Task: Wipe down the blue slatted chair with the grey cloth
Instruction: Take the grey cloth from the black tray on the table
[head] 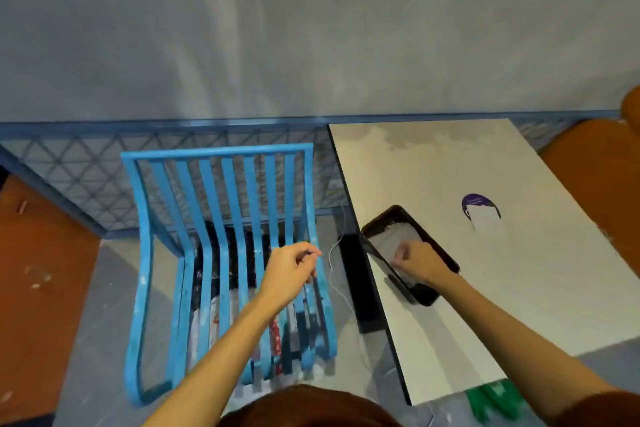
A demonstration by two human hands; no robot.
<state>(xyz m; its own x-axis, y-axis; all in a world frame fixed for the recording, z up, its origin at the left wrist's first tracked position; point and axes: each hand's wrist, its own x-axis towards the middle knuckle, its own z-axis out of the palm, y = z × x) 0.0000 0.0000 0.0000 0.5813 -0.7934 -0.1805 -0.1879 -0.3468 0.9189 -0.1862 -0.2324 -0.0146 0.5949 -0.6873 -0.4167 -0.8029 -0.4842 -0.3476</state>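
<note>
White and broad, the bench (pixel 519 288) fills my feed from 2 to 4 o'clock. The blue slatted chair (pixel 218 151) stands at 7 o'clock, just beside the bench's left edge, its back against the mesh railing, and its slats look speckled and dusty. On the bench, near that left edge, lies a black tray (pixel 388 215), and the grey cloth (pixel 391 239) sits inside it, not yet on the chair. My right hand (pixel 420 262) grasps the cloth at its near end. My left hand (pixel 292 267) hovers over the seat at 6 o'clock with its fingers curled; I cannot tell whether it pinches anything. A thin white cord (pixel 341 236) dangles between the chair and the bench. My worry is that lifting the cloth drags the light tray off the edge, or that either arm snags the cord on the way across.
</note>
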